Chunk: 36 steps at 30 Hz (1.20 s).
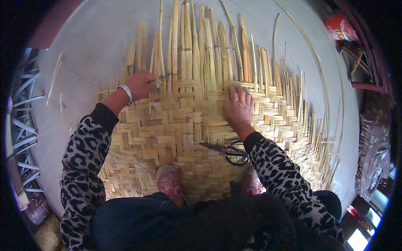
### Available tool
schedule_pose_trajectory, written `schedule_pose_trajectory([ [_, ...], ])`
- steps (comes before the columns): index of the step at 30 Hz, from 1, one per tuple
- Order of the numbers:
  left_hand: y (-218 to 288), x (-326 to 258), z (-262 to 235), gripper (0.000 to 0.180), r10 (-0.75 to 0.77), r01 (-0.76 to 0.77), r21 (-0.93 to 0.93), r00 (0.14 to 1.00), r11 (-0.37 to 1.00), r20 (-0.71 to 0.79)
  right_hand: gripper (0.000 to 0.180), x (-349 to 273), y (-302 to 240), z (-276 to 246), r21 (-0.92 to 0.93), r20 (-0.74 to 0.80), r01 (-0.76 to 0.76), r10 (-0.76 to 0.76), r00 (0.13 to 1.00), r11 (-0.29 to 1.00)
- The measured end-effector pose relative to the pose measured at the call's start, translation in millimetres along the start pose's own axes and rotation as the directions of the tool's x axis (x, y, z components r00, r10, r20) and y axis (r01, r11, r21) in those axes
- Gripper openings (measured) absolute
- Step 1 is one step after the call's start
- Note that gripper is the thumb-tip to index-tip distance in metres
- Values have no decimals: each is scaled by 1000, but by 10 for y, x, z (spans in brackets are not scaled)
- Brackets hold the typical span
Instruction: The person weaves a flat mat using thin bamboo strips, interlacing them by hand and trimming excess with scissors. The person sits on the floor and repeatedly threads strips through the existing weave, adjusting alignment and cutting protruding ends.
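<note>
A large woven bamboo mat (176,134) lies flat on the pale floor, with loose unwoven strips (197,46) fanning out at its far edge. My left hand (141,85), with a silver bangle on the wrist, is closed on a strip at the mat's far left edge. Pressed flat with its fingers spread, my right hand (239,106) rests on the woven part near the loose strips. A pair of dark scissors (229,152) lies on the mat just below my right wrist. Both sleeves are leopard-patterned.
My two shoes (169,180) stand on the mat's near edge. Loose bamboo slivers (53,79) lie on the floor at left, and a long thin strip (322,75) curves along the right. White slats (23,125) sit at far left, clutter (356,54) at upper right.
</note>
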State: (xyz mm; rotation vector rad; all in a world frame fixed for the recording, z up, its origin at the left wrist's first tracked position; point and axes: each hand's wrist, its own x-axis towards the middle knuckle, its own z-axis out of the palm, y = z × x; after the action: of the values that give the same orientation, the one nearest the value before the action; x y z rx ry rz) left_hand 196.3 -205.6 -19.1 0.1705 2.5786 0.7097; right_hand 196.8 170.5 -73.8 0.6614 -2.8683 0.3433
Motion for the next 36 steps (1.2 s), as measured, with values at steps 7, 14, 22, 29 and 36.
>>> schedule_pose_trajectory([
  [7, -149, 187, -11, 38, 86, -98, 145, 992, 985, 91, 45, -2, 16, 22, 24, -3, -13, 13, 1000, 1000],
  [14, -22, 175, -111, 30, -14, -8, 233, 996, 973, 91, 45, -11, 13, 14, 44, 4, -9, 9, 1000, 999],
  [22, -8, 42, -37, 18, 26, 0, 155, 986, 988, -167, 42, 36, -3, 10, 2, -29, 26, -26, 999, 1000],
  [29, -73, -160, -14, 22, -15, 70, 325, 985, 943, -171, 40, 49, -8, -15, 44, -30, 37, -36, 999, 998],
  [36, -50, -428, -222, 22, -183, 233, 186, 951, 955, -248, 41, 47, -7, 19, 24, -24, 24, -23, 999, 999],
])
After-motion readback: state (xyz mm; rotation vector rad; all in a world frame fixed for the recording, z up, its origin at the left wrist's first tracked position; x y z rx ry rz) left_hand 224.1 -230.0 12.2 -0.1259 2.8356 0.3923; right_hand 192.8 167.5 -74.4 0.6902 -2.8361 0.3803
